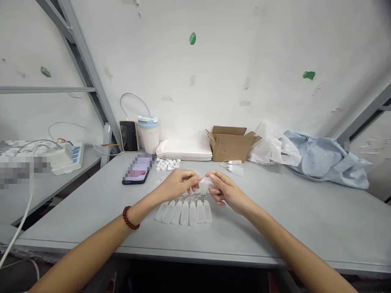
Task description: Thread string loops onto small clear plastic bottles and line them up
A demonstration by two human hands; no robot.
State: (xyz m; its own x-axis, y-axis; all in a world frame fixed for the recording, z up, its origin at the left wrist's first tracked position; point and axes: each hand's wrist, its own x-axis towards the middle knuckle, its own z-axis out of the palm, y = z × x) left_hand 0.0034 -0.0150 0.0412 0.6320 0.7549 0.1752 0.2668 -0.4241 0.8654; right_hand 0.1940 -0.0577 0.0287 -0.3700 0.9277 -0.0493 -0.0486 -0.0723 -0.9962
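My left hand (180, 182) and my right hand (224, 189) meet above the middle of the table, fingertips almost touching. Between them is a small translucent plastic bottle (205, 186), with the fingers of my right hand closed round it. My left thumb and forefinger are pinched at its left end; what they grip is too small to make out. Just below my hands lies a row of several translucent squeeze bottles (184, 213) with thin white tubes at their tops. Behind my left hand is a heap of small white caps (166, 164).
On the grey table (259, 248) stand a cardboard box (232, 146), a stack of white trays (185, 150) and a lidded cup (149, 136). Phones (129, 136) are at left. A few bottles (235, 169), a plastic bag (271, 146) and blue cloth (326, 158) lie right.
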